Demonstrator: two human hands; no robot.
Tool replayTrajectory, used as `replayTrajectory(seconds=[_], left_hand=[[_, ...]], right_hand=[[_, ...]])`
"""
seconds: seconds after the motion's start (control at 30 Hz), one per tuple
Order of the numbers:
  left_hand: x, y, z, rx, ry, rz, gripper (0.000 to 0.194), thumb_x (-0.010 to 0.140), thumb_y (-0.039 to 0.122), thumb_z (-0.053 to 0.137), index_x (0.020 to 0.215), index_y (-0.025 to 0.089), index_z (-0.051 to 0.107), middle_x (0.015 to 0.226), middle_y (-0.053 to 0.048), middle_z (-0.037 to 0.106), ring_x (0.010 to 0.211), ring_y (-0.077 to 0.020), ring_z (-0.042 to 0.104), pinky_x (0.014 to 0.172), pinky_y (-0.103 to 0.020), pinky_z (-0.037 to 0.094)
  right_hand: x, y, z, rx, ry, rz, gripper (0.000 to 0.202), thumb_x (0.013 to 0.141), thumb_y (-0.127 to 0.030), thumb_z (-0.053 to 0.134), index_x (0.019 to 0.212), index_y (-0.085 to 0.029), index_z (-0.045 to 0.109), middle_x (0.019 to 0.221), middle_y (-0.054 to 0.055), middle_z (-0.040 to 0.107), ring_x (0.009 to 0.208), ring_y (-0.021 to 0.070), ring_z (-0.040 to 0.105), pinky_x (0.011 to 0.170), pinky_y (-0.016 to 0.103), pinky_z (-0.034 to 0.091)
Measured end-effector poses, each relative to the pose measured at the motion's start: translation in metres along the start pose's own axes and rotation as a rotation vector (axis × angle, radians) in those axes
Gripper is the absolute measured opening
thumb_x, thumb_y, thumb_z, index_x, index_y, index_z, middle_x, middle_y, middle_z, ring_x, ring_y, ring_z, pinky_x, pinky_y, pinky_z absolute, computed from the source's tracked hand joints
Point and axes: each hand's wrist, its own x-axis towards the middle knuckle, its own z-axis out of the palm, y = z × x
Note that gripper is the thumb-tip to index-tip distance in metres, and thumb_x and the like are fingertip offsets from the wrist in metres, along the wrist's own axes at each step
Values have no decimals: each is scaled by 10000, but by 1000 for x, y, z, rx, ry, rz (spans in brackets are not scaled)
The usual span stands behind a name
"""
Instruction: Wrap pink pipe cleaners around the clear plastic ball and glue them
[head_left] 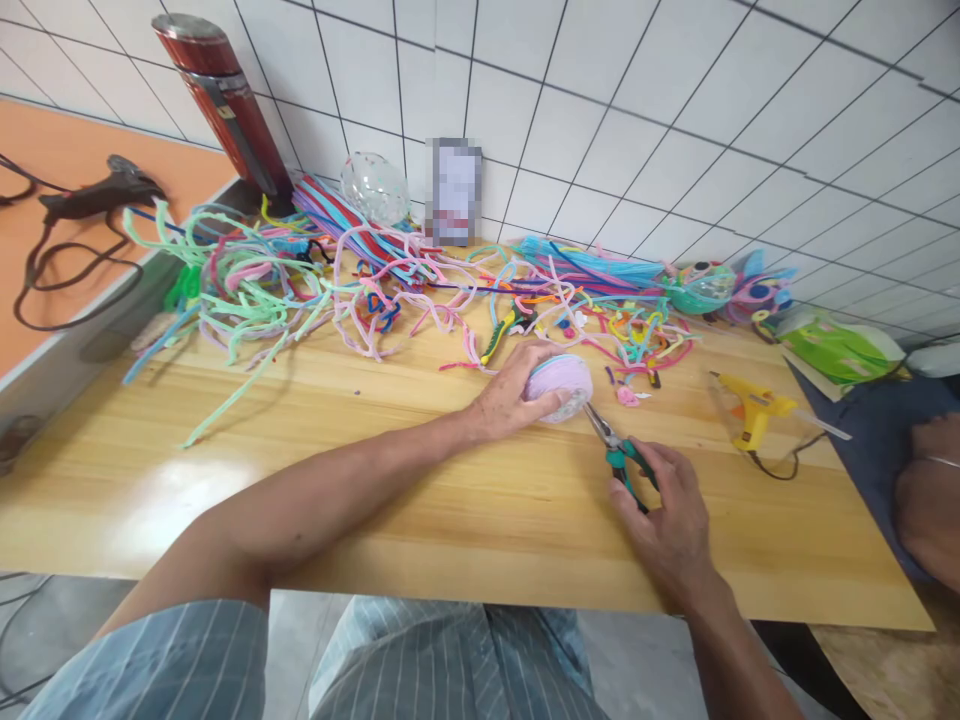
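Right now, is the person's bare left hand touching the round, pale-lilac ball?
Touching. The head view shows it plainly: the bare left hand grips the round, pale-lilac ball from its left side, the thumb lying across its near surface.

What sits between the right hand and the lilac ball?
In the head view, green-handled pliers: the right hand grips them, nose pointing at the lilac ball; whether they touch it is hard to tell.

Over my feed I make out a red flask [225, 110] and a pixelated phone [455, 190] by the white tiled wall [600, 100], a black corded tool [97, 192] on an orange surface [67, 130], and a yellow glue gun [759, 410] near a green packet [840, 348]
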Motion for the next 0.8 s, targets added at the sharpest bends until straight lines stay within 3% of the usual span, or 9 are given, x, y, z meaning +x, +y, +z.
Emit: replayTrajectory(seconds=[0.4, 0.8], left_hand=[[0, 3, 0, -15, -23, 9, 606, 1023, 562, 619, 1490, 192, 511, 1511, -185, 581, 1489, -335, 519, 1294, -556, 406], [0, 4, -3, -21, -38, 19, 601, 1032, 586, 592, 1495, 214, 497, 1519, -182, 583, 1499, -333, 517, 1303, -565, 391]], right_hand=[[9, -8, 8, -14, 44, -31, 552, 978, -324, 684, 1515, -292, 559, 1237, 148, 699, 1081, 312, 718, 913, 518, 643], [15, -14, 12, -19, 85, -75, 610, 975, -266, 698, 1559, -289, 524, 1256, 149, 688, 1105, 309, 706, 946, 493, 629]])
